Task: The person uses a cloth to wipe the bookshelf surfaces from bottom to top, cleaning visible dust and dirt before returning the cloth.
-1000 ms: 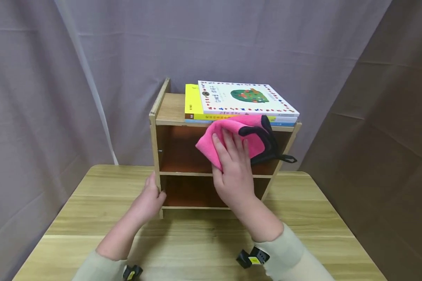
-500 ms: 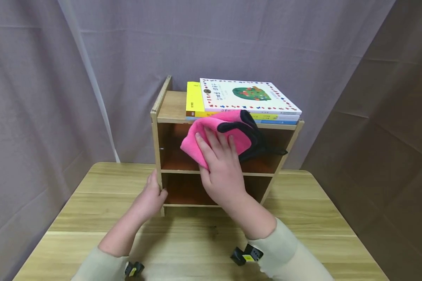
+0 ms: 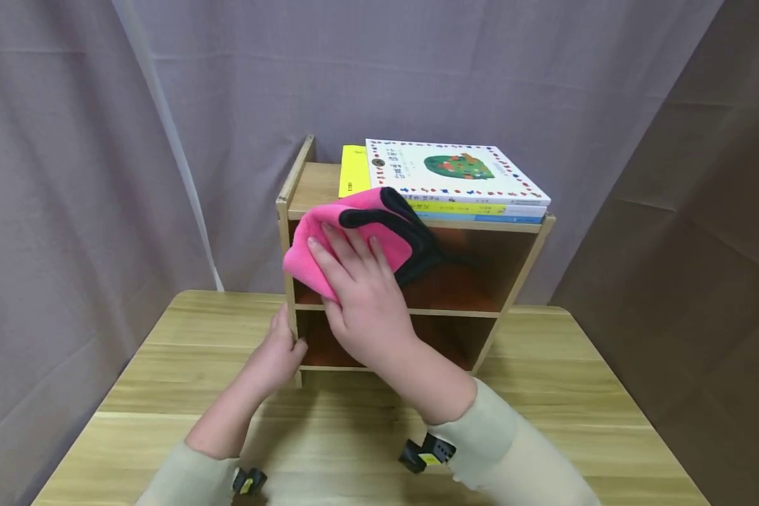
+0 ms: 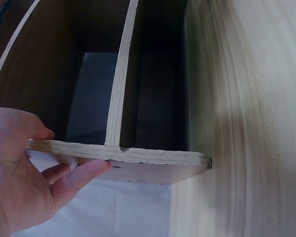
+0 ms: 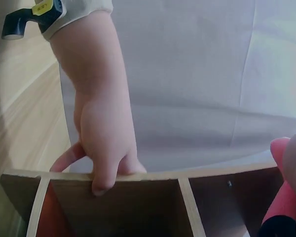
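Observation:
A small wooden shelf (image 3: 455,313) with two open compartments stands on the table. My left hand (image 3: 277,357) grips its left side panel low down, and the left wrist view shows the panel edge (image 4: 158,155) between the thumb and fingers. In my right hand (image 3: 370,309) is a pink cleaning cloth (image 3: 303,256) with black trim, held at the upper left front of the shelf. Its fingers lie spread over the cloth, and the thumb tip is hidden at the lower edge. Only part of the cloth (image 5: 281,205) shows in the right wrist view.
Several books (image 3: 462,172) lie stacked on the shelf's top board, partly behind the cloth. The wooden table (image 3: 544,393) extends around the shelf. Grey curtains (image 3: 259,84) hang behind and at the left, and a brownish one (image 3: 677,246) at the right.
My right hand has slid the pink cloth leftward along the shelf's upper front, from right of the middle to the left side panel. The left hand keeps its grip on that panel.

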Available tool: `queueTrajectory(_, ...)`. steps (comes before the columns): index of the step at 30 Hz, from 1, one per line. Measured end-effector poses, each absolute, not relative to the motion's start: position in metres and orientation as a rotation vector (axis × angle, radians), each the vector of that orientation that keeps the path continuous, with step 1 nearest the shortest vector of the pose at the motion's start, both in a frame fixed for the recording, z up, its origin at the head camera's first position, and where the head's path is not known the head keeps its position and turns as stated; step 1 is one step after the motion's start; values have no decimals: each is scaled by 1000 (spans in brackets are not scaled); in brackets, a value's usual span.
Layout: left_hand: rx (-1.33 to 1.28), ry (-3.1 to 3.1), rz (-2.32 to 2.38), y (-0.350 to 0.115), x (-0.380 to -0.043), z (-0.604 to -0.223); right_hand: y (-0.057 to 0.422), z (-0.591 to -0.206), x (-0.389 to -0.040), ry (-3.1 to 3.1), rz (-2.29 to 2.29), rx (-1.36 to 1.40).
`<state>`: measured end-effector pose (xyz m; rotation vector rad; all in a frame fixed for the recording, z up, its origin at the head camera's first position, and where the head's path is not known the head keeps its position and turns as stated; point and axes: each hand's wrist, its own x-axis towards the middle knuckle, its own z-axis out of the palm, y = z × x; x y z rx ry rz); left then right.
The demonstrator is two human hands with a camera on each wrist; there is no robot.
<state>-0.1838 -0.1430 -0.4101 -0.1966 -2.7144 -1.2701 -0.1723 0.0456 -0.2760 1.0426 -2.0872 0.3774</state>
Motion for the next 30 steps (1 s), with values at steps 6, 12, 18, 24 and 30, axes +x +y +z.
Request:
queueTrajectory(6, -236, -2699, -1265, -144, -185, -411, 29, -270, -174, -2103, 343, 1103)
queueTrajectory(12, -309, -2640, -1241, -145, -185, -411, 11, -264, -173, -2053, 320, 1190)
queueTrajectory(18, -376, -2616, -1205, -146, -184, -413, 1, -268, -179, -1990, 253, 1177)
queueTrajectory(24, -296, -2680, -1205, -145, -184, -411, 1, -277, -184, -1949, 139, 1110)
queueTrajectory(30, -256, -2702, -1235, -144, -182, -409, 1, -281, -186, -1953, 66, 1087)
